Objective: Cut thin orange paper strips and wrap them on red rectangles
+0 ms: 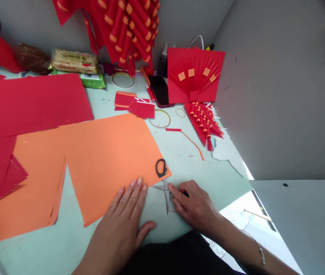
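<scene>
My left hand [123, 217] lies flat, fingers stretched out, on the lower edge of a large orange sheet of paper [110, 152]. Just to its right is a pair of scissors [167, 187] with black handles, its blades spread apart on the table. My right hand [195, 204] has its fingers curled over one handle, which is mostly hidden beneath them. The other handle loop rests on the orange sheet's right corner. A thin reddish strip or loop lies partly under my right hand.
Red paper sheets [30, 103] lie at the left. Further back are small red cards [145, 110], tape rolls [160, 118], a phone [160, 91] and packaged food [75, 61]. Red paper firecracker decorations [130, 30] hang on the wall, and a fan-decorated red card [196, 74] stands nearby.
</scene>
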Demonstrator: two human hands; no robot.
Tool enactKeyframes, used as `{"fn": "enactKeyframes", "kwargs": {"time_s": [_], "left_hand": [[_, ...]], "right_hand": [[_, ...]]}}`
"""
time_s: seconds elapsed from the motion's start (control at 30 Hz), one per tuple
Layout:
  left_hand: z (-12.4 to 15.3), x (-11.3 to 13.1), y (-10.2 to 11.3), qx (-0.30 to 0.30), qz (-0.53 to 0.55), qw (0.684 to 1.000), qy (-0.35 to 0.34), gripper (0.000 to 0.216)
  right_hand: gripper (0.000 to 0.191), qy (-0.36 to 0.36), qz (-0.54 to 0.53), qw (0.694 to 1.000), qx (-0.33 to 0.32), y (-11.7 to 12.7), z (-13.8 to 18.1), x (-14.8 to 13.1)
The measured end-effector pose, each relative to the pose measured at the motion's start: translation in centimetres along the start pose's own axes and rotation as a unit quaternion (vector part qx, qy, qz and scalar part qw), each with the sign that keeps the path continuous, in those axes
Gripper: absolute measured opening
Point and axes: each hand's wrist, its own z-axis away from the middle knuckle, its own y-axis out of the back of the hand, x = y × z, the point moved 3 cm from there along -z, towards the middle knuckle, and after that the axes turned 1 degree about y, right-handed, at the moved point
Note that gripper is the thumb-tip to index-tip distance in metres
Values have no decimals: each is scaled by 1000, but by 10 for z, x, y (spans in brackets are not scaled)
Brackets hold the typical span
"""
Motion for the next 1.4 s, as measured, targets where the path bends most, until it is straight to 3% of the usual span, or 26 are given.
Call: {"fn": "enactKeyframes", "kwargs": {"time_s": [0.47,0.7,1.4], "left_hand": [[0,0,-3,-10,3,1000,6,77],[7,-3,5,-7,-16,1000,-4,73],[13,-5,4,-9,-16,1000,13,74]], "right_hand": [[33,7,-7,1000,6,-1,-1,-4],[33,5,-17,999,29,-3,-6,-5],[34,24,-12,1000,6,-5,-7,-12]]}}
